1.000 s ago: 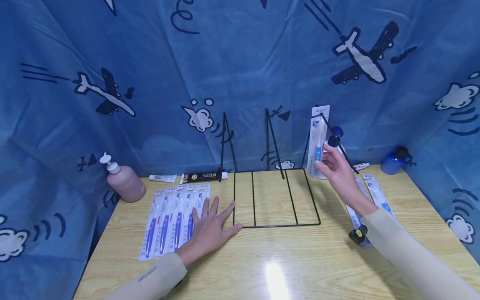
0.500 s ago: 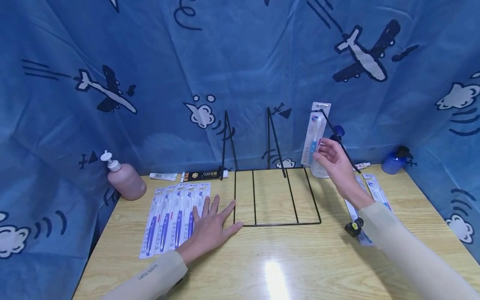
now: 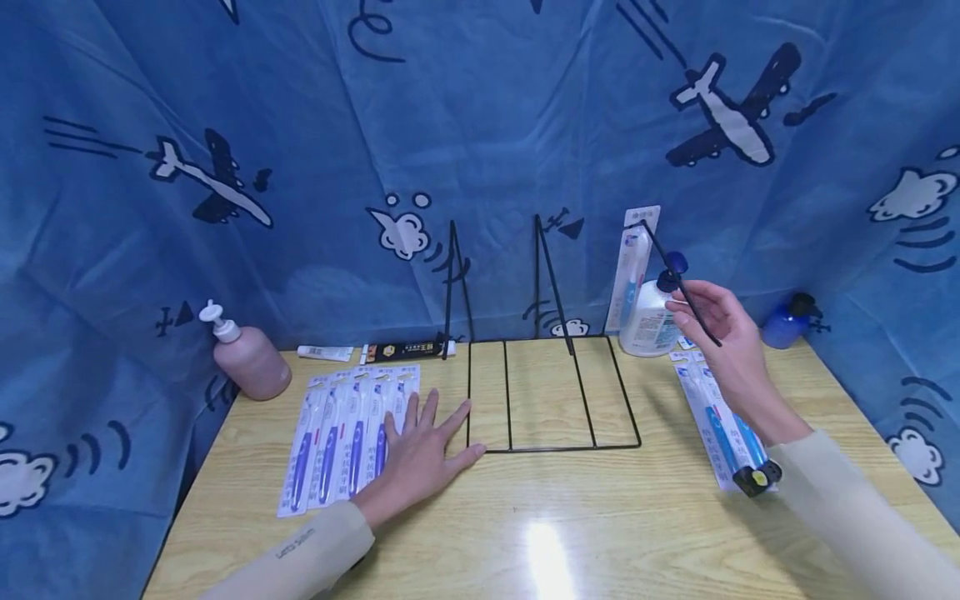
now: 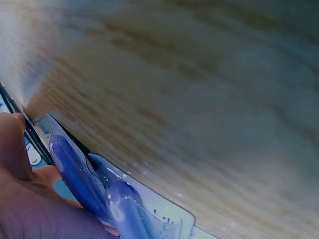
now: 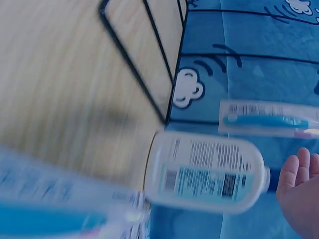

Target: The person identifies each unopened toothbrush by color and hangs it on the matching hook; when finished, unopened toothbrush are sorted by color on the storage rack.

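Observation:
My left hand lies flat, fingers spread, on a row of several blue-handled toothbrush packs; the left wrist view shows those packs under my palm. My right hand hovers open and holds nothing, just behind the slanted rod of the black wire rack. A toothbrush pack hangs at the top of that rod, apart from my fingers. In the right wrist view the hanging pack is above a white lotion bottle, with my fingertips to the right.
The white lotion bottle stands behind the rack's right corner. More toothbrush packs lie on the table under my right forearm. At the back stand a pink pump bottle, a toothpaste tube, a black box and a blue bottle.
My right hand raised the toothbrush pack on the rack's rod, let it go and drew back to the right. The pack now hangs alone. My left hand has not moved.

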`<action>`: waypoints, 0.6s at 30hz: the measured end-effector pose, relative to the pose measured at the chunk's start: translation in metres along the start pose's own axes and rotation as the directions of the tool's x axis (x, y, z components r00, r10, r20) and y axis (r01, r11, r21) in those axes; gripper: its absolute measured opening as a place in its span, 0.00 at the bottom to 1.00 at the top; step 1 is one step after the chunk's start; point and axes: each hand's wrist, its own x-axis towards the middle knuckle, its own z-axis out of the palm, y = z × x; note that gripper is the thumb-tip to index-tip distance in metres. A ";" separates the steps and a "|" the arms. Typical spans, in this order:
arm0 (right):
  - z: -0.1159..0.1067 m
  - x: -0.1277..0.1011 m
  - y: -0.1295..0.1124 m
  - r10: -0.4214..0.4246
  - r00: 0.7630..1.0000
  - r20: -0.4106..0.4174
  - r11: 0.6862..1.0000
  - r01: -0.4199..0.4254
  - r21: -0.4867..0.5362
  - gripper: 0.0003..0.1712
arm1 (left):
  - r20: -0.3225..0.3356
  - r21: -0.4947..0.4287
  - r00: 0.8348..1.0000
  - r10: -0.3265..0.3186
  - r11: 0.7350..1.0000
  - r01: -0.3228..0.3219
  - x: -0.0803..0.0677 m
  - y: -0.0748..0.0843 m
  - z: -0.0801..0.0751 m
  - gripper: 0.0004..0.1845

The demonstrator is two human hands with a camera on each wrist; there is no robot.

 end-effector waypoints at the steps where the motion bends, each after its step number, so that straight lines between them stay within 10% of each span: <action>1: -0.006 -0.004 -0.002 0.015 1.000 -0.009 1.000 -0.015 -0.008 0.25 | 0.000 0.003 1.000 0.001 1.000 -0.001 0.000 0.000 -0.001 0.42; 10: -0.067 -0.046 0.003 0.119 0.990 -0.070 0.965 -0.132 -0.227 0.24 | 0.016 0.020 1.000 -0.010 1.000 0.010 0.000 -0.002 -0.004 0.42; 18: -0.115 -0.072 0.012 0.336 0.926 -0.173 0.805 -0.378 -0.456 0.29 | 0.029 0.024 0.999 -0.024 0.999 0.023 0.000 0.001 -0.002 0.42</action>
